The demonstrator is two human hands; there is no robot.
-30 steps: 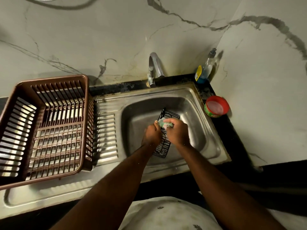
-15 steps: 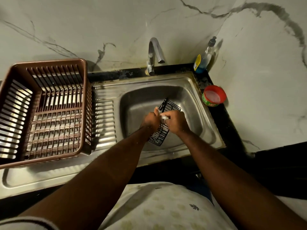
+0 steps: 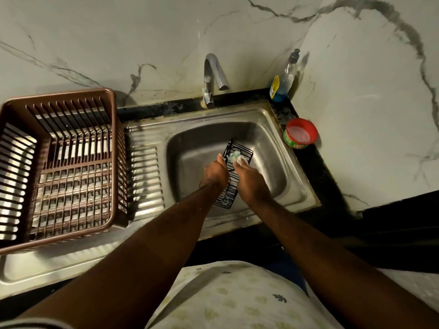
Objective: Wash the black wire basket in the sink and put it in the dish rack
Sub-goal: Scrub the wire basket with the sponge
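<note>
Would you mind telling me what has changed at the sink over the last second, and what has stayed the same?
The right hand has slid the pale soapy sponge up towards the far end of the black wire basket; earlier it rubbed nearer the middle. The left hand still grips the basket's left edge inside the steel sink. The brown plastic dish rack remains without dishes, and no water shows at the chrome tap.

White marble-look wall (image 3: 142, 32) with grey veins fills the upper frame, meeting a second wall (image 3: 370, 96) in a corner at upper right. A black counter edge (image 3: 318, 167) runs below. Lighting is dim and warm.
</note>
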